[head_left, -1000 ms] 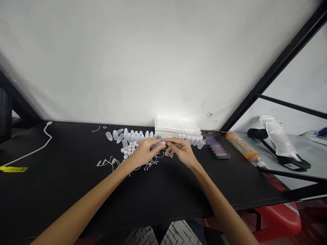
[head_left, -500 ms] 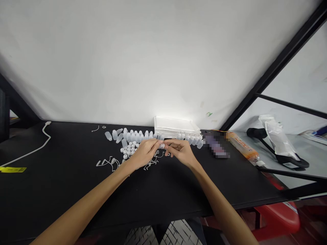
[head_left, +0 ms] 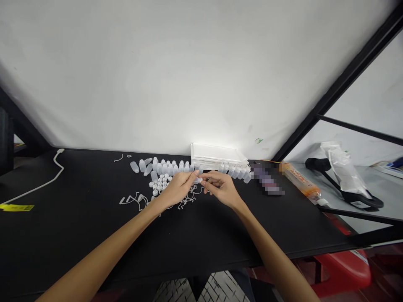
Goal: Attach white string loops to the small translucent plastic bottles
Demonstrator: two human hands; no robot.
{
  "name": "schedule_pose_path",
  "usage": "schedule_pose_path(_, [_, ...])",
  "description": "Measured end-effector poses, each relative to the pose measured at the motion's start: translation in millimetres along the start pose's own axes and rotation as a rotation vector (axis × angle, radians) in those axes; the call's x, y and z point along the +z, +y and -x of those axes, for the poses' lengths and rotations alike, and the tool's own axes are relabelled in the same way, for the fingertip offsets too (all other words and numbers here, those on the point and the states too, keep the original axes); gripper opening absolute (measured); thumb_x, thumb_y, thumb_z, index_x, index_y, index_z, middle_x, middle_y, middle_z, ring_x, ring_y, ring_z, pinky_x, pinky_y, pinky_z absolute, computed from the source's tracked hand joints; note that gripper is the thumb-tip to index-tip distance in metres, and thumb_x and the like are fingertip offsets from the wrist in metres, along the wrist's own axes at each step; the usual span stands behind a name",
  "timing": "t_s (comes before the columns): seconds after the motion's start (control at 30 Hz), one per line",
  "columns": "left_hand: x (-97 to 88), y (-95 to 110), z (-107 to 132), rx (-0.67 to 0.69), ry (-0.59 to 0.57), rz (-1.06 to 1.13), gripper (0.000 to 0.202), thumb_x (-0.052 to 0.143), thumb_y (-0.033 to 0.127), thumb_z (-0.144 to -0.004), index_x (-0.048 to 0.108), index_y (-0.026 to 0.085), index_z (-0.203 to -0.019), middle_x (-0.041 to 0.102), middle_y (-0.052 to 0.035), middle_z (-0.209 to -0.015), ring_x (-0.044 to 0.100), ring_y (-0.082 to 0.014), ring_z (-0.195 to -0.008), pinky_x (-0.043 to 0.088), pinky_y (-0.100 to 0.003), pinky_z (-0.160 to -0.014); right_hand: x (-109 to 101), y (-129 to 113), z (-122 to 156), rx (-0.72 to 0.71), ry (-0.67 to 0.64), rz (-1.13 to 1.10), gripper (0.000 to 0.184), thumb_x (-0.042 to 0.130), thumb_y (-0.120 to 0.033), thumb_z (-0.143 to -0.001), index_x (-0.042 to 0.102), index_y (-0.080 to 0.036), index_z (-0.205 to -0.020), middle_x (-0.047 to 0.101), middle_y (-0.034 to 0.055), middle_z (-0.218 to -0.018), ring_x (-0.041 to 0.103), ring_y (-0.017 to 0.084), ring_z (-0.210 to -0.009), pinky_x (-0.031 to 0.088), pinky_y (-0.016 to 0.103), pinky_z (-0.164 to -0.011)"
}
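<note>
My left hand and my right hand meet over the black table, fingers pinched together on a small translucent plastic bottle held between them. Behind the hands runs a row of several like bottles. Small white caps lie in a cluster left of my left hand. Thin white plastic strips are scattered on the table near my left wrist.
A stack of white trays stands against the wall behind the hands. An orange tube and a blurred dark item lie at right. A white cable and a yellow tag lie at left. A bagged black object rests far right.
Both hands stay joined at the same spot; the fingers have shifted slightly on the small bottle. Nothing else on the table has moved.
</note>
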State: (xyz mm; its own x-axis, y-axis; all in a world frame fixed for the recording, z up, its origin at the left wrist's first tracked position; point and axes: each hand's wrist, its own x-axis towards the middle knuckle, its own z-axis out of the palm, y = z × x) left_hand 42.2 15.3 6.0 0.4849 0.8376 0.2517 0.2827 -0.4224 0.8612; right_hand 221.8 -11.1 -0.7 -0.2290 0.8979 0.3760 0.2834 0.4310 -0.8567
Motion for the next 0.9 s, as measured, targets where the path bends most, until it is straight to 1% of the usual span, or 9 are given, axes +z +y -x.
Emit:
schedule_pose_path(0.07, [-0.1, 0.0, -0.2, -0.003, 0.007, -0.007, 0.050, 0.031, 0.052, -0.095, 0.031, 0.020, -0.056, 0.024, 0.0053, -0.048, 0.027, -0.0090, -0.042, 0.025, -0.024, -0.040, 0.4, 0.0, 0.0, -0.036, 0.026, 0.068, 0.023, 0.063, -0.033, -0.085, 0.073, -0.024, -0.103, 0.063, 0.0051, -0.088, 0.059, 0.011, -0.061, 0.046, 0.023, -0.047])
schedule_pose_path(0.17, [-0.4, -0.1, -0.3, 0.000, 0.019, -0.010, 0.049, 0.033, 0.051, -0.095, 0.028, 0.021, -0.056, 0.024, 0.0055, -0.047, 0.027, -0.0090, -0.041, 0.024, -0.024, -0.041, 0.5, -0.3, -0.3, -0.083, 0.067, 0.150, 0.021, 0.065, -0.030, -0.083, 0.073, -0.025, -0.102, 0.061, 0.0059, -0.094, 0.058, 0.014, -0.072, 0.047, 0.023, -0.050])
schedule_pose_path(0.27, [-0.5, 0.3, -0.3, 0.003, 0.027, -0.004, 0.050, 0.033, 0.051, -0.095, 0.027, 0.020, -0.056, 0.024, 0.0055, -0.048, 0.028, -0.0089, -0.042, 0.024, -0.024, -0.042, 0.5, -1.3, -0.7, -0.139, 0.090, 0.194, 0.023, 0.067, -0.027, -0.081, 0.072, -0.027, -0.104, 0.062, 0.0059, -0.101, 0.060, 0.017, -0.086, 0.051, 0.027, -0.063])
schedule_pose_path(0.33, [-0.6, 1.1, -0.2, -0.007, 0.031, -0.014, 0.050, 0.034, 0.050, -0.095, 0.028, 0.020, -0.055, 0.026, 0.0053, -0.047, 0.029, -0.0089, -0.042, 0.024, -0.024, -0.042, 0.9, -2.6, -0.7, -0.169, 0.106, 0.224, 0.023, 0.068, -0.025, -0.080, 0.072, -0.027, -0.103, 0.065, 0.0056, -0.102, 0.060, 0.020, -0.094, 0.051, 0.031, -0.071])
schedule_pose_path(0.47, [-1.0, 2.9, 0.1, -0.017, 0.041, -0.048, 0.051, 0.034, 0.049, -0.095, 0.031, 0.020, -0.054, 0.030, 0.0048, -0.044, 0.031, -0.0094, -0.041, 0.025, -0.024, -0.042, 2.7, -5.4, 0.1, -0.196, 0.116, 0.237, 0.014, 0.067, -0.024, -0.081, 0.072, -0.026, -0.094, 0.069, 0.0048, -0.099, 0.061, 0.022, -0.098, 0.049, 0.038, -0.087])
schedule_pose_path(0.53, [-1.3, 3.2, 0.2, -0.012, 0.053, -0.061, 0.050, 0.034, 0.049, -0.095, 0.031, 0.020, -0.055, 0.030, 0.0050, -0.044, 0.032, -0.0095, -0.041, 0.025, -0.024, -0.043, 4.0, -5.6, 0.7, -0.186, 0.093, 0.214, 0.011, 0.066, -0.025, -0.082, 0.072, -0.025, -0.091, 0.071, 0.0045, -0.096, 0.063, 0.022, -0.097, 0.047, 0.040, -0.091])
schedule_pose_path(0.6, [-1.5, 2.7, 0.2, -0.007, 0.065, -0.088, 0.050, 0.034, 0.048, -0.096, 0.033, 0.019, -0.055, 0.031, 0.0050, -0.044, 0.033, -0.0097, -0.041, 0.026, -0.024, -0.043, 5.3, -5.2, 1.3, -0.148, 0.067, 0.183, 0.011, 0.064, -0.026, -0.084, 0.072, -0.024, -0.091, 0.072, 0.0046, -0.093, 0.065, 0.022, -0.092, 0.049, 0.039, -0.088])
schedule_pose_path(0.77, [-1.0, 0.4, 0.5, 0.044, 0.100, -0.196, 0.049, 0.030, 0.045, -0.097, 0.046, 0.018, -0.061, 0.039, 0.0040, -0.047, 0.040, -0.0114, -0.045, 0.031, -0.025, -0.048, 8.0, -6.9, 1.9, -0.046, 0.023, 0.086, 0.020, 0.063, -0.032, -0.085, 0.072, -0.020, -0.098, 0.073, 0.0053, -0.087, 0.068, 0.021, -0.080, 0.053, 0.036, -0.080])
schedule_pose_path(0.9, [-0.6, 1.0, 0.9, 0.079, 0.126, -0.238, 0.044, 0.030, 0.041, -0.098, 0.048, 0.018, -0.066, 0.042, 0.0038, -0.050, 0.044, -0.0125, -0.049, 0.033, -0.025, -0.051, 9.4, -9.3, 1.5, -0.018, 0.031, -0.002, 0.023, 0.066, -0.035, -0.082, 0.072, -0.019, -0.096, 0.074, 0.0062, -0.086, 0.069, 0.020, -0.078, 0.055, 0.035, -0.077])
